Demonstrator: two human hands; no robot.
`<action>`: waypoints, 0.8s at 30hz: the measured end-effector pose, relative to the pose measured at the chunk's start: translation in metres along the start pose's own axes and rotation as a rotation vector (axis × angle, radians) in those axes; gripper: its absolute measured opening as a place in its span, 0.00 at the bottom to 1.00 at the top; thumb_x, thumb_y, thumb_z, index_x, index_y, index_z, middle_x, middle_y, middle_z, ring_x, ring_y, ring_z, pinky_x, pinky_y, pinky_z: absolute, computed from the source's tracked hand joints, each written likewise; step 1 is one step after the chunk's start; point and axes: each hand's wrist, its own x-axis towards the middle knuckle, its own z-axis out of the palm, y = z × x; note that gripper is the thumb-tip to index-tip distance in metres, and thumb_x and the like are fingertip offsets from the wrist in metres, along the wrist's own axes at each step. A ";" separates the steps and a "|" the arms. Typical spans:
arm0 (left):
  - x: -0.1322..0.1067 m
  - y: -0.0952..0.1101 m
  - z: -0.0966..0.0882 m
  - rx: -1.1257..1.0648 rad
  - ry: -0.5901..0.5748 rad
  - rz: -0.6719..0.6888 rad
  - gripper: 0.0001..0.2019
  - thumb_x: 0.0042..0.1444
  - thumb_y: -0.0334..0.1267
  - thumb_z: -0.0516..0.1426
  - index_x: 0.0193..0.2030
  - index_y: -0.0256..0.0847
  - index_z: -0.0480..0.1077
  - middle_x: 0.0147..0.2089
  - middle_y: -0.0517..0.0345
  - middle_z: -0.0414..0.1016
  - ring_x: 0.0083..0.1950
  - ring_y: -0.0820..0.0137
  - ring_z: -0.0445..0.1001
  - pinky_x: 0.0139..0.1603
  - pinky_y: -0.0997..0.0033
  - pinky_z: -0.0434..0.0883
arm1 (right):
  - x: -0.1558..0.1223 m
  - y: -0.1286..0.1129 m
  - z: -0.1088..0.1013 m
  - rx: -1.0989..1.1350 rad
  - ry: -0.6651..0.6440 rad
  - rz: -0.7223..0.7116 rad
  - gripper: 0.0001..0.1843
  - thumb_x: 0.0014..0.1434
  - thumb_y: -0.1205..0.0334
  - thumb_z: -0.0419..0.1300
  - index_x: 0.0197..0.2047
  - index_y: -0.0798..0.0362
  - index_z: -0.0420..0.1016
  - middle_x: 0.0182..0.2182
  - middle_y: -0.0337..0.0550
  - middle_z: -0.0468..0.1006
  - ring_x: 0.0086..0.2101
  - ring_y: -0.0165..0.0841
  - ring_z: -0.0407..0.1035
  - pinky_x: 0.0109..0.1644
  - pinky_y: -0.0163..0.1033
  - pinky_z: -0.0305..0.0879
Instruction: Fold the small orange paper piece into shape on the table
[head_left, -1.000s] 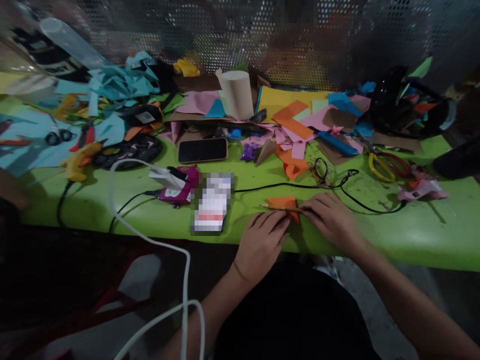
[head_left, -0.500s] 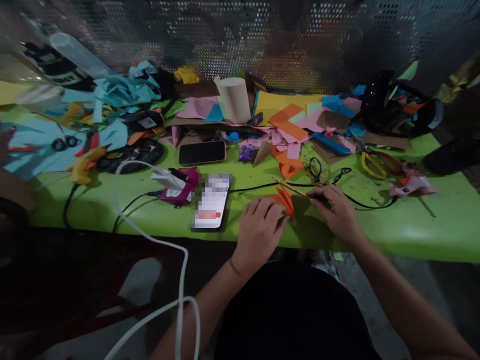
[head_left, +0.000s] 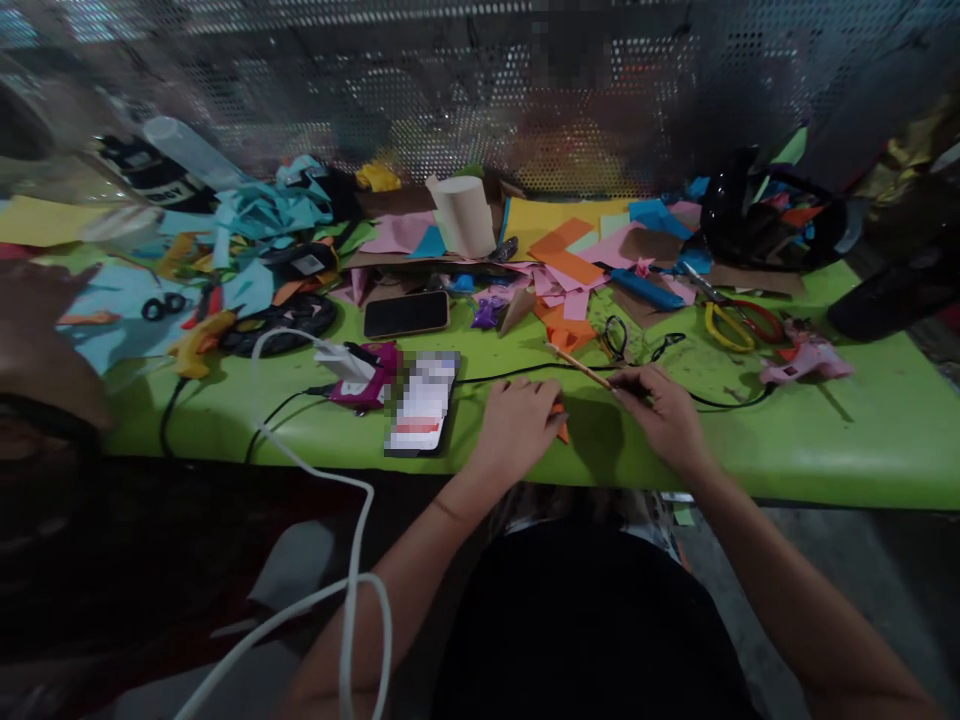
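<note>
Pencil held clear of orange paper
Right hand clamps pencil's near end in fingers, likely freeing tip; left hand covers paper, can't tell if gripping

Craft workspace: scissors, yellow glue gun, coloured paper scraps on green table.

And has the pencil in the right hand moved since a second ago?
Yes. Against the lit phone, the pencil has moved right and farther back, its tip now beyond the black cable.
</note>
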 end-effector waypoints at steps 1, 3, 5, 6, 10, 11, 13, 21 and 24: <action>0.004 -0.006 0.001 -0.064 -0.046 -0.004 0.10 0.59 0.39 0.60 0.46 0.39 0.70 0.41 0.51 0.77 0.47 0.58 0.75 0.48 0.57 0.68 | 0.000 0.000 0.000 0.001 -0.001 -0.004 0.06 0.64 0.63 0.57 0.42 0.51 0.75 0.36 0.43 0.74 0.37 0.37 0.69 0.42 0.42 0.65; 0.012 -0.017 0.001 -0.190 -0.106 0.027 0.17 0.57 0.37 0.61 0.53 0.39 0.69 0.51 0.49 0.74 0.50 0.60 0.75 0.50 0.61 0.71 | -0.001 0.001 -0.001 0.008 0.003 -0.008 0.06 0.64 0.63 0.57 0.42 0.50 0.75 0.37 0.44 0.75 0.38 0.38 0.70 0.42 0.43 0.65; 0.018 -0.027 0.000 -0.230 -0.115 0.094 0.19 0.54 0.35 0.62 0.54 0.40 0.69 0.54 0.48 0.71 0.53 0.61 0.75 0.52 0.64 0.72 | -0.001 0.003 -0.001 0.022 0.009 -0.004 0.06 0.64 0.62 0.57 0.42 0.50 0.75 0.37 0.44 0.75 0.38 0.38 0.70 0.43 0.43 0.65; 0.020 -0.031 -0.001 -0.230 -0.126 0.121 0.20 0.53 0.33 0.62 0.54 0.39 0.70 0.54 0.48 0.70 0.53 0.61 0.75 0.53 0.64 0.72 | -0.002 0.003 -0.002 0.029 0.011 -0.001 0.06 0.63 0.62 0.57 0.42 0.50 0.75 0.37 0.44 0.76 0.38 0.38 0.70 0.43 0.43 0.65; 0.026 -0.035 -0.008 -0.230 -0.224 0.101 0.23 0.49 0.29 0.61 0.54 0.36 0.70 0.49 0.48 0.73 0.49 0.62 0.75 0.51 0.64 0.72 | -0.003 0.005 -0.004 0.050 0.022 0.006 0.07 0.63 0.62 0.57 0.42 0.50 0.75 0.37 0.44 0.76 0.38 0.38 0.70 0.42 0.43 0.66; 0.028 -0.035 -0.010 -0.235 -0.251 0.084 0.22 0.48 0.29 0.61 0.53 0.35 0.71 0.48 0.49 0.73 0.48 0.62 0.75 0.50 0.65 0.72 | -0.003 0.005 -0.005 0.052 0.025 0.006 0.07 0.63 0.62 0.57 0.41 0.50 0.76 0.37 0.44 0.76 0.37 0.37 0.70 0.42 0.42 0.65; 0.031 -0.034 -0.013 -0.251 -0.293 0.059 0.20 0.47 0.31 0.62 0.49 0.35 0.72 0.46 0.50 0.74 0.45 0.62 0.75 0.47 0.65 0.72 | -0.003 0.004 -0.005 0.059 0.033 0.007 0.06 0.62 0.62 0.57 0.41 0.50 0.76 0.36 0.43 0.76 0.37 0.37 0.70 0.41 0.42 0.65; 0.028 -0.030 -0.026 -0.395 -0.256 0.023 0.09 0.47 0.30 0.60 0.37 0.39 0.70 0.37 0.59 0.73 0.34 0.70 0.70 0.36 0.71 0.67 | -0.005 0.009 -0.008 0.116 0.064 0.024 0.07 0.61 0.62 0.58 0.41 0.51 0.76 0.36 0.44 0.76 0.34 0.35 0.69 0.39 0.41 0.65; 0.022 -0.022 -0.026 -0.528 -0.131 0.026 0.06 0.49 0.26 0.56 0.33 0.40 0.67 0.32 0.62 0.72 0.33 0.71 0.70 0.35 0.72 0.66 | -0.006 0.010 -0.010 0.132 0.084 0.034 0.07 0.61 0.62 0.58 0.42 0.51 0.76 0.36 0.43 0.76 0.34 0.35 0.69 0.39 0.41 0.66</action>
